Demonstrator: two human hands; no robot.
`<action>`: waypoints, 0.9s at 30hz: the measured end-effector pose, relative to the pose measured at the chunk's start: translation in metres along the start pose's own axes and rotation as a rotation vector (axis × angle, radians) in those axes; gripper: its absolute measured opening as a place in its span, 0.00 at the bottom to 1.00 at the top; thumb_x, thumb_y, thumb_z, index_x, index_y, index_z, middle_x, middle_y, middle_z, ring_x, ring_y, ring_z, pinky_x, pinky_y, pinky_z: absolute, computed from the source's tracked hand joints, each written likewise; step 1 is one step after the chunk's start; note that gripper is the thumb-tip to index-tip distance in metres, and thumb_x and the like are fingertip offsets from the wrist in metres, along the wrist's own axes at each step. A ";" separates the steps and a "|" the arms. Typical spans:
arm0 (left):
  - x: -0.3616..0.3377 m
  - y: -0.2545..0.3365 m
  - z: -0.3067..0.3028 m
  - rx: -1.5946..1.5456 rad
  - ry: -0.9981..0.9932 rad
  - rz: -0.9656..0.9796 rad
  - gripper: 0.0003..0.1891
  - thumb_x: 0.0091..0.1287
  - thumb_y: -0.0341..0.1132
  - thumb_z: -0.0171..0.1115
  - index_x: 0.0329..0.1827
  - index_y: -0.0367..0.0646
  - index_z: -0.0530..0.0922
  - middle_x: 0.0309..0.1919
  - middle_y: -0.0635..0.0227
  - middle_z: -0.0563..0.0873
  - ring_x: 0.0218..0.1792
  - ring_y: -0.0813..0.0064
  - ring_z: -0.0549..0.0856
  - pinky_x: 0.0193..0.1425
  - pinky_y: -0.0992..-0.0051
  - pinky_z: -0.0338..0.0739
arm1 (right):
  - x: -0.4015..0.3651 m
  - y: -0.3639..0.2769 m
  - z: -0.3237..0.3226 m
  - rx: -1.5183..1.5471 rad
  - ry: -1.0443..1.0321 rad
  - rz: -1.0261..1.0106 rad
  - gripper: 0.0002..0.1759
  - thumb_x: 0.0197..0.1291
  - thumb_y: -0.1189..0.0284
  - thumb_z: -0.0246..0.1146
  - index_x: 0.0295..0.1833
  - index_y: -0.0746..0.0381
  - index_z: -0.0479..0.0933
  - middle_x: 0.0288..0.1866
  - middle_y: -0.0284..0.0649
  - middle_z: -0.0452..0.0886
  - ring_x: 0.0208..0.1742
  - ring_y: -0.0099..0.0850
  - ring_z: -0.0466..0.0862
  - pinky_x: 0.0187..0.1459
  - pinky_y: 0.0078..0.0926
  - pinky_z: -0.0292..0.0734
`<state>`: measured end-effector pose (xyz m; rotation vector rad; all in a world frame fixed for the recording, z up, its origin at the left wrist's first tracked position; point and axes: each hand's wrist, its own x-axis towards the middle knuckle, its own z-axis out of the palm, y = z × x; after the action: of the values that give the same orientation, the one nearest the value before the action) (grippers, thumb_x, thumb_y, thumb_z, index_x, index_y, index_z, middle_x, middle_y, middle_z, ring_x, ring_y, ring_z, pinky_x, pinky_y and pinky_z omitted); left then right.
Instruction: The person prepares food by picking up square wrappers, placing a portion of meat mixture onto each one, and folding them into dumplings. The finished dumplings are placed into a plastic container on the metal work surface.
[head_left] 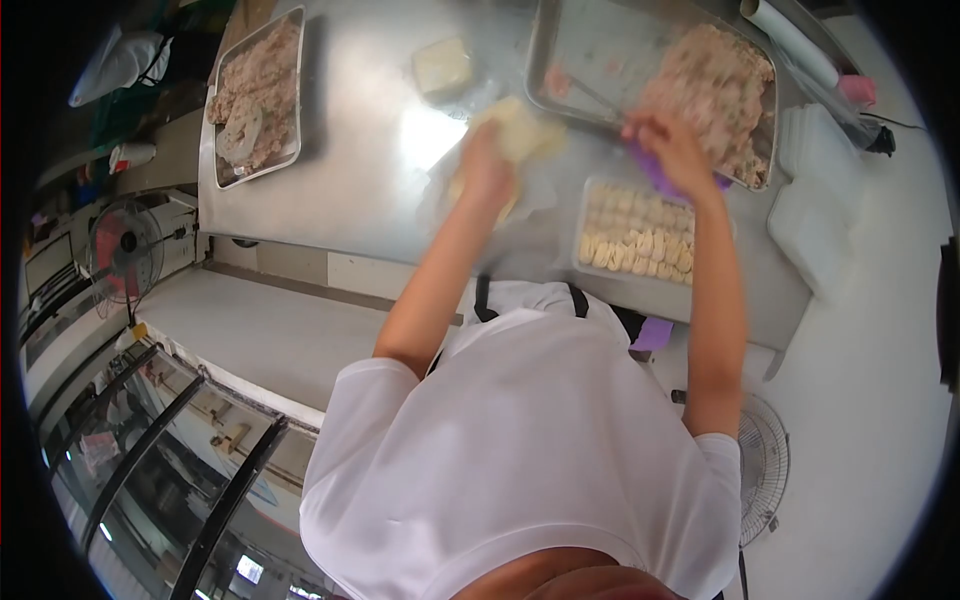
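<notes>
My left hand (487, 170) is closed around pale yellow wrappers (525, 130), blurred by motion, above a clear plastic sheet (432, 200) on the metal table. My right hand (665, 145) is beside the near edge of a large metal tray (620, 119) of minced filling (710, 90); its fingers are curled and blurred, and what they hold is hard to make out. A thin utensil (595, 95) lies in the tray, its end near that hand. Below my right hand, a purple cloth (660, 175) shows next to a plastic box holding rows of folded dumplings (640, 250).
A second metal tray (300, 100) of minced filling stands at the left. A wrapped pale block (442, 68) lies at the back of the metal table (350, 180). White foam containers (815, 230) and a roll (795, 40) are at the right. Fans stand at both sides.
</notes>
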<state>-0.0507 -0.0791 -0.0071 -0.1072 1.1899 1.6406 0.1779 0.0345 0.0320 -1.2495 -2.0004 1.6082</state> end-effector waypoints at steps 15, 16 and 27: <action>0.007 -0.018 0.066 -0.241 -0.312 -0.140 0.15 0.75 0.31 0.42 0.57 0.30 0.71 0.52 0.55 0.77 0.55 0.63 0.78 0.62 0.63 0.73 | -0.087 -0.037 0.035 -0.537 0.700 -0.213 0.18 0.56 0.79 0.62 0.53 0.53 0.83 0.39 0.36 0.81 0.35 0.37 0.81 0.38 0.32 0.76; 0.005 -0.017 0.067 -0.202 -0.361 -0.140 0.18 0.77 0.33 0.37 0.61 0.28 0.65 0.58 0.51 0.73 0.60 0.59 0.74 0.68 0.60 0.69 | -0.085 -0.035 0.037 -0.538 0.658 -0.234 0.19 0.56 0.79 0.62 0.53 0.53 0.82 0.38 0.35 0.81 0.34 0.38 0.81 0.36 0.32 0.76; -0.001 -0.013 0.069 -0.328 -0.436 -0.201 0.24 0.80 0.40 0.28 0.70 0.33 0.60 0.69 0.50 0.67 0.71 0.55 0.67 0.77 0.55 0.61 | -0.068 -0.014 0.057 -0.922 0.818 -0.292 0.20 0.54 0.79 0.60 0.52 0.49 0.83 0.37 0.32 0.82 0.32 0.37 0.82 0.33 0.32 0.77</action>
<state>-0.0084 -0.0305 0.0201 -0.0678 0.5578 1.5655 0.1725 -0.0538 0.0448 -1.4269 -2.1655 -0.0925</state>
